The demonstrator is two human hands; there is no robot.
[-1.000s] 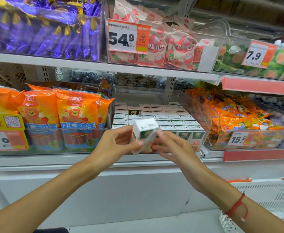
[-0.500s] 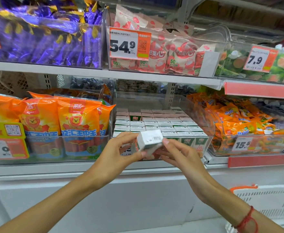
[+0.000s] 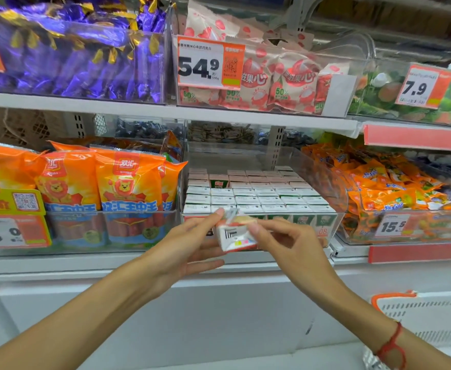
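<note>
Head view: a person stands at a shop shelf [image 3: 245,265], both forearms reaching in towards it.
Carton: the small carton [image 3: 235,235] is held in the air just in front of the clear bin [image 3: 337,182], above the shelf's front edge, tilted, with its barcode face towards the camera.
Left hand: the left hand [image 3: 189,244] holds the carton's left end, one fingertip on its top corner and the other fingers curled beneath.
Right hand: the right hand [image 3: 288,244] pinches the right end between thumb and forefinger, the remaining fingers loosely bent.
Step in hand: probably turning the carton over to check or square it before shelving.
Next move: it calls for righting the carton, lifting it over the bin's front wall and lowering it in line with the rows of cartons [image 3: 259,196]; a free slot may lie in the front row, but the hands hide that corner.
Around: orange sausage packs [image 3: 123,182] fill the bin to the left, orange snack packets [image 3: 379,188] the one to the right, and a white basket [image 3: 427,316] sits at the lower right.
In the way: the bin's front wall and the tightly packed rows leave little room.
</note>
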